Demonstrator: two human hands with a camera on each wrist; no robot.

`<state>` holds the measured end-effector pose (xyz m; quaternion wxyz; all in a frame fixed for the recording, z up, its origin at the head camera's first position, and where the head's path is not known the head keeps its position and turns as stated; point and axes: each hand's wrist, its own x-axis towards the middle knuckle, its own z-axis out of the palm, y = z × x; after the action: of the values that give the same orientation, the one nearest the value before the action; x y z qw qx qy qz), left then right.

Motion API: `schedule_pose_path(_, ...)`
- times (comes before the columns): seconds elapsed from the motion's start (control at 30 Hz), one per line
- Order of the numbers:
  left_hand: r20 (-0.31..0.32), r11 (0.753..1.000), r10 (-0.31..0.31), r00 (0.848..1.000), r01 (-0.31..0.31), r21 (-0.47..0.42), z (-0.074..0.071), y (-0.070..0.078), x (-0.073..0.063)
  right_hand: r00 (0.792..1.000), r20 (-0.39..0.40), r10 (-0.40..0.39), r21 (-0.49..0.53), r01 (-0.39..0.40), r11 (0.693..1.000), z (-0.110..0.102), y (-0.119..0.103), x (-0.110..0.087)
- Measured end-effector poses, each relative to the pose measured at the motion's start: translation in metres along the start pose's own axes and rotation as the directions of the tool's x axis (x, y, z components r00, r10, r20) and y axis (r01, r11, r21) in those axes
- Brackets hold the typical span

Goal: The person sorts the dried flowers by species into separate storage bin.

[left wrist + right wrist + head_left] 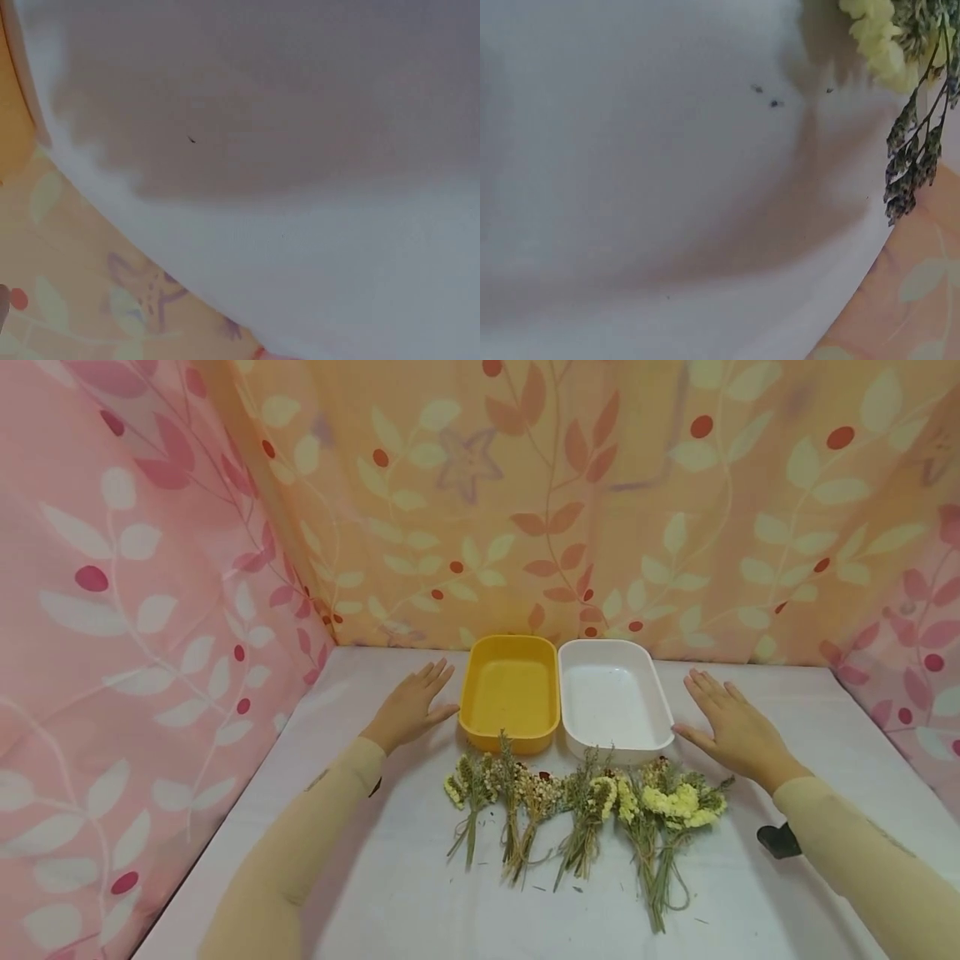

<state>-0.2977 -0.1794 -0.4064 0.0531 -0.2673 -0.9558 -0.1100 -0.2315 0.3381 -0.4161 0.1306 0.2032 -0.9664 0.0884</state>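
A yellow tray (510,693) and a white tray (611,697) stand side by side at the back of the table. My left hand (411,706) is just left of the yellow tray, fingers straight, its thumb tip at the tray's side. On the other side, my right hand (733,731) has its fingers extended and its thumb close to the white tray's corner. Whether either thumb touches is hard to tell. Several small dried-flower bunches lie in a row before the trays, from a leftmost bunch (470,785) to a larger yellow-flowered bunch (681,806). Neither hand holds anything.
A white cloth (420,877) covers the table, with small plant bits scattered near the stems. Patterned orange fabric (420,527) hangs behind, and pink leafy fabric (112,693) hangs at the left. In the right wrist view, yellow blossoms (881,41) show at the upper right.
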Motion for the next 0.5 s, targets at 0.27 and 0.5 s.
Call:
schedule_pose_path(0.27,-0.005,0.999,0.003,1.0,-0.003,-0.053,0.003,0.002,-0.004,0.999,-0.034,-0.031,0.026,0.032,0.999,0.005,-0.006,-0.006)
schedule_pose_path(0.5,0.018,0.992,-0.046,0.999,0.048,-0.119,0.005,0.005,-0.003,0.998,-0.043,-0.035,0.029,0.036,0.999,0.004,-0.016,-0.012)
